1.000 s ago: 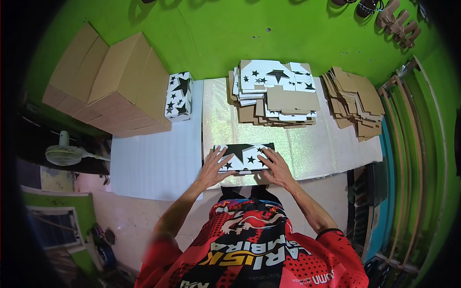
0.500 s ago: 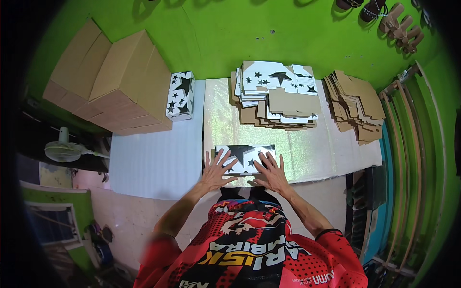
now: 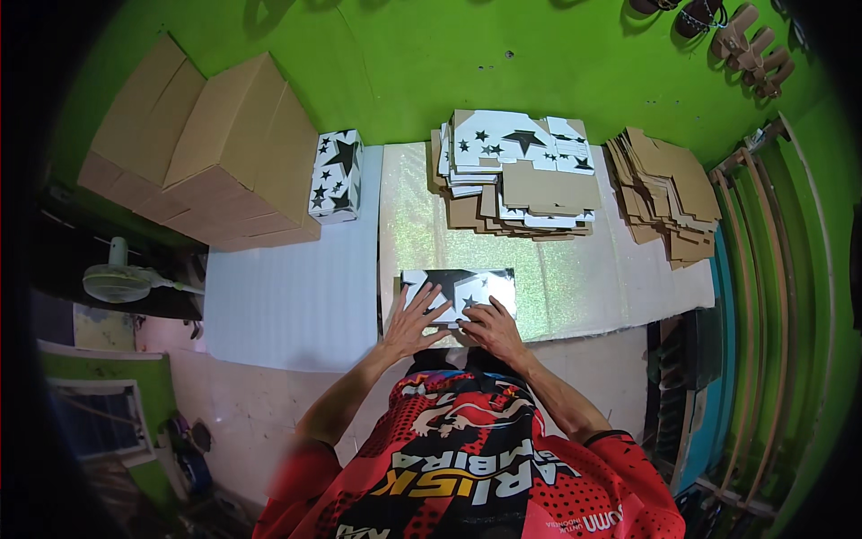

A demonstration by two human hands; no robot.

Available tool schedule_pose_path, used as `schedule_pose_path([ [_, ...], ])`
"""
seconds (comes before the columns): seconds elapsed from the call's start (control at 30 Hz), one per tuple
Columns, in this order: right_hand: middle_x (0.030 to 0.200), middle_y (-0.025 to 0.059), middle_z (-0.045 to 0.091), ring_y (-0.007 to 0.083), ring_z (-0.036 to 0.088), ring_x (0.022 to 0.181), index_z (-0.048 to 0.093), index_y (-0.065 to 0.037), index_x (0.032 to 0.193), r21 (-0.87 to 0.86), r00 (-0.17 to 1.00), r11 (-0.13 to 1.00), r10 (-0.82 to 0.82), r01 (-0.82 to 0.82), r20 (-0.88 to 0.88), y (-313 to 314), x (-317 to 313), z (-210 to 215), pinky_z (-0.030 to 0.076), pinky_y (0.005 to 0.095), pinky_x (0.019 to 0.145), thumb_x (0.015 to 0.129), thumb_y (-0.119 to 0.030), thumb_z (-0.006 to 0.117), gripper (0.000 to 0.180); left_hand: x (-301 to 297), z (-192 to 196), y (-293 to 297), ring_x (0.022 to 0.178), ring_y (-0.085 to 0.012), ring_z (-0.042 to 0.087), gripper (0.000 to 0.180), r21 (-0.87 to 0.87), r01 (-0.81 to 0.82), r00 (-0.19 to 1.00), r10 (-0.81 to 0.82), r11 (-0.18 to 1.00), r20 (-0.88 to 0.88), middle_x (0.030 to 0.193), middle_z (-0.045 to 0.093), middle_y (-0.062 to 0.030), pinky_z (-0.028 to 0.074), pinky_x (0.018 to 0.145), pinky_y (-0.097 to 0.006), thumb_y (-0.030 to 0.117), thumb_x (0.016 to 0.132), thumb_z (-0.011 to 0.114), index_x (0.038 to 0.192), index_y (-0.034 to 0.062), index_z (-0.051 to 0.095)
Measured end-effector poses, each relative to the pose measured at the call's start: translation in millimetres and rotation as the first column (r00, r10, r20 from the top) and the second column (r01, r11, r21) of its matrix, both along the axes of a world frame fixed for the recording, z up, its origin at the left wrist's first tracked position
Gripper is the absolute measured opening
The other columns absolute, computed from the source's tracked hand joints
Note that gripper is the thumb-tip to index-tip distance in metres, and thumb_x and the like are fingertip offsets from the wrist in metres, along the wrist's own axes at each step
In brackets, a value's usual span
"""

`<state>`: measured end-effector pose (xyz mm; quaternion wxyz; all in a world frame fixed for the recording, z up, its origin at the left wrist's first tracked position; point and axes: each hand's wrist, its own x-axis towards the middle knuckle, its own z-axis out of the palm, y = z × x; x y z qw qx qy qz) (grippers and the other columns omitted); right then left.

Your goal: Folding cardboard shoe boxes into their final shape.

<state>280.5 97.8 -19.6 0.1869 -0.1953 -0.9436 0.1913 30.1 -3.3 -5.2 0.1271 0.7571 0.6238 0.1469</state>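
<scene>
In front of me, near the table's front edge, lies a white cardboard box [image 3: 496, 285] with black stars. Its lid looks closed. My left hand [image 3: 414, 321] rests on the left part of the box, its fingers spread. My right hand [image 3: 493, 331] lies over the front right part, with its fingers bent and drawn together toward the middle of the front edge. Whether those fingertips pinch a flap is too small to tell.
A stack of flat star-printed cartons [image 3: 523, 144] stands behind the box. Flat brown cardboard sheets [image 3: 664, 193] lie at the right. On the left are large brown boxes [image 3: 235, 135] and another star-printed box [image 3: 336, 175]. A white fan [image 3: 117, 280] is beyond the table's left side.
My right hand has shifted left along the box, and its fingers have gone from spread to bent. My left hand has moved slightly right, still spread. The box stays in place.
</scene>
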Motion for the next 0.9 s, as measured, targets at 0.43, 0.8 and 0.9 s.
schedule_pose_path([
  [0.43,0.148,0.0022,0.058,0.0240,0.057,0.134,0.067,-0.025,0.136,0.075,0.997,0.997,0.000,-0.006,0.075,-1,7,-1,0.033,0.0580,0.124,0.095,-0.019,0.063,0.042,6,-6,2,0.159,-0.0321,0.030,0.072,0.068,-0.021,0.999,0.018,0.997,0.043,0.170,0.036,-0.0112,0.013,0.127,-0.068,0.052,0.092,0.076,0.156,0.0274,0.053],
  [0.8,0.147,0.0013,0.059,0.0241,0.058,0.131,0.072,-0.021,0.130,0.164,0.997,0.986,0.002,-0.013,0.072,-4,6,-2,0.034,0.0580,0.123,0.091,-0.020,0.066,0.039,9,-7,2,0.159,-0.0303,0.030,0.070,0.084,-0.032,0.999,0.028,0.996,0.047,0.170,0.037,-0.0099,0.014,0.127,-0.066,0.049,0.093,0.076,0.155,0.0272,0.054],
  [0.9,0.146,0.0011,0.060,0.0237,0.059,0.131,0.073,-0.020,0.127,0.129,0.999,0.992,-0.018,0.013,0.044,-3,6,-4,0.036,0.0577,0.121,0.090,-0.020,0.067,0.038,10,-8,2,0.159,-0.0296,0.030,0.068,0.075,-0.044,0.997,0.039,0.996,0.062,0.169,0.038,-0.0097,0.014,0.128,-0.066,0.049,0.093,0.075,0.154,0.0268,0.055],
])
